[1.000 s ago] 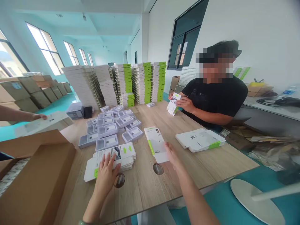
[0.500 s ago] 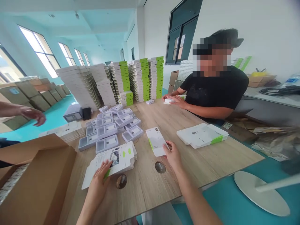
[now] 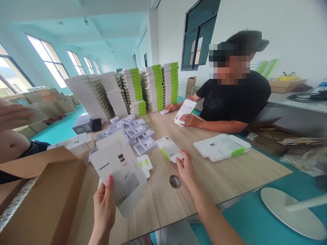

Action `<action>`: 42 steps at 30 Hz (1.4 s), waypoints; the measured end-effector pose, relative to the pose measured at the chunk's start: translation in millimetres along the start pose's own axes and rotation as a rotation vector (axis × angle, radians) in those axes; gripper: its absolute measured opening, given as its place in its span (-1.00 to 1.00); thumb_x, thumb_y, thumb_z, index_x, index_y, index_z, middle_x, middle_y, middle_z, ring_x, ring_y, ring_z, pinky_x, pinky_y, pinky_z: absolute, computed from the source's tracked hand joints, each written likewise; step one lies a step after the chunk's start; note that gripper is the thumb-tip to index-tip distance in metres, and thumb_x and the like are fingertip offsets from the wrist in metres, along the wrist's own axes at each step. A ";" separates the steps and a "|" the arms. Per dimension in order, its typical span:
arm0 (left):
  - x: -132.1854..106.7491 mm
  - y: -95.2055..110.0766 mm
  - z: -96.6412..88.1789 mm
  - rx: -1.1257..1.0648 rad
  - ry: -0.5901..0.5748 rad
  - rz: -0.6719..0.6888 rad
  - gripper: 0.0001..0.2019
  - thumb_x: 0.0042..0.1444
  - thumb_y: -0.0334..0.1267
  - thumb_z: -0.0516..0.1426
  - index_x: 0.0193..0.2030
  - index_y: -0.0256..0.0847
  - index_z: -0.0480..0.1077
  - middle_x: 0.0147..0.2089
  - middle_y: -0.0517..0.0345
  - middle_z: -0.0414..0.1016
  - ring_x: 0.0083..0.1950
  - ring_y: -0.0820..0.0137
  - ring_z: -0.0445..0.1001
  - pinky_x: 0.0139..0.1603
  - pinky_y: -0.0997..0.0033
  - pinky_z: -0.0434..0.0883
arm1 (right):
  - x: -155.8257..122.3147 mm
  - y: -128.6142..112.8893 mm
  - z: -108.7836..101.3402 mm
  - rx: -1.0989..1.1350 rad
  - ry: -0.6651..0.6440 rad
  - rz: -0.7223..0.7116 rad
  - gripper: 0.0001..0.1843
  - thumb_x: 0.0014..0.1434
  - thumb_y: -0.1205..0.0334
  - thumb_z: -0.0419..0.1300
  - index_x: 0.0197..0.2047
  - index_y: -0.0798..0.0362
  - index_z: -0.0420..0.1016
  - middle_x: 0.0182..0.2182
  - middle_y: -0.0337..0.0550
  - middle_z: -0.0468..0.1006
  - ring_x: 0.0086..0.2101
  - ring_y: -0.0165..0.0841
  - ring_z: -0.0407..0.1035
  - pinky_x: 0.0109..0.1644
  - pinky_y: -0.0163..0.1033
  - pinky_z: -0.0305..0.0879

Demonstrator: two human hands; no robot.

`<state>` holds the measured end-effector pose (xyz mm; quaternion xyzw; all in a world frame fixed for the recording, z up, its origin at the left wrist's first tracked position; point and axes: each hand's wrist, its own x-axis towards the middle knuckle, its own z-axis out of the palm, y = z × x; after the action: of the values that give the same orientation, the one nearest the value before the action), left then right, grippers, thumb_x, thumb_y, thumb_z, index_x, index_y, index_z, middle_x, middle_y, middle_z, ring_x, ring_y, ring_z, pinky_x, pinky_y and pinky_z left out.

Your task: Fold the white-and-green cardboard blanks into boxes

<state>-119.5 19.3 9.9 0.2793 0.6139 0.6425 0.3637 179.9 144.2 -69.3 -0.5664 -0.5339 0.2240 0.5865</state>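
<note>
1. Left hand [image 3: 104,207] is the busy one: thumb on the front face, fingers behind, pinching the bottom edge of a white CEUKAZ box [image 3: 118,172] held up off the table. The box is tilted, its long axis running upper left to lower right, and most of it sits above the hand.
2. Right hand [image 3: 186,168] has its fingers loosely curled, with the tips right at the near end of a small white-and-green box [image 3: 168,148] lying flat on the table. Its long axis points up and left, away from them. Looks like contact, but I can't tell if it's an actual grip. This hand is clearly the nearer one to that box.
3. On the wooden table [image 3: 158,211], grey plastic trays [image 3: 143,147] sit just beyond the raised box, and a stack of white boxes with green bands [image 3: 222,147] lies off to the right. A brown cardboard box [image 3: 43,200] fills the left edge.
4. Across the table, a co-worker's hand [image 3: 187,119] holds a white-and-green box [image 3: 184,111] — tall stacks of boxes [image 3: 158,86] rise behind.
</note>
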 end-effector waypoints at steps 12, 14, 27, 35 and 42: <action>-40.7 -16.9 23.0 -0.007 -0.368 -0.161 -0.28 0.04 0.36 0.32 0.08 -0.24 0.66 -0.08 -0.10 0.78 -0.01 -0.03 0.70 0.00 0.14 0.62 | -41.4 -125.1 -3.1 0.048 -0.258 -0.191 -0.71 0.41 0.00 0.09 0.07 -0.12 0.50 -0.05 -0.07 0.62 -0.15 -0.22 0.53 -0.13 -0.15 0.51; -42.6 -15.8 24.8 0.140 -0.440 -0.001 -0.29 0.11 0.39 0.25 0.02 -0.26 0.68 -0.06 -0.12 0.77 0.00 -0.02 0.67 0.05 0.15 0.58 | -40.0 -143.8 -3.4 0.095 -0.381 -0.141 -0.66 0.35 0.02 0.19 0.14 -0.14 0.46 0.01 -0.10 0.60 -0.07 -0.22 0.50 -0.01 -0.13 0.49; -52.6 -16.3 10.8 -0.225 -1.010 -0.447 -0.16 -0.19 0.38 0.40 0.12 -0.20 0.64 0.18 -0.27 0.66 0.35 -0.26 0.48 0.38 -0.17 0.35 | -19.6 -176.5 -17.2 0.207 -0.908 -0.055 -0.64 0.22 -0.03 0.36 -0.36 -0.05 0.30 -0.38 -0.33 0.43 -0.32 -0.33 0.32 -0.23 -0.25 0.24; -58.4 -17.0 28.2 -0.228 -0.830 -0.371 -0.24 -0.25 0.14 0.55 0.09 -0.20 0.60 0.03 -0.20 0.73 0.19 -0.21 0.61 0.19 -0.11 0.52 | -10.3 -166.9 -33.8 0.394 -0.905 -0.043 -0.58 0.24 -0.16 0.38 -0.04 -0.08 0.43 -0.31 -0.27 0.49 -0.24 -0.29 0.46 -0.14 -0.21 0.41; -55.7 -7.7 34.9 -0.115 -0.542 -0.327 -0.29 -0.10 0.20 0.48 0.07 -0.29 0.61 0.06 -0.23 0.74 0.10 -0.14 0.67 0.23 -0.16 0.54 | -53.8 -133.3 -18.9 0.630 -0.718 0.307 -0.30 0.19 -0.33 0.36 0.27 -0.17 0.45 0.22 0.02 0.56 0.15 -0.09 0.50 0.21 0.08 0.44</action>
<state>-58.2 -5.5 10.3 0.3167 0.4941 0.5114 0.6277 133.2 55.1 35.1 -0.3210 -0.5189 0.6388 0.4687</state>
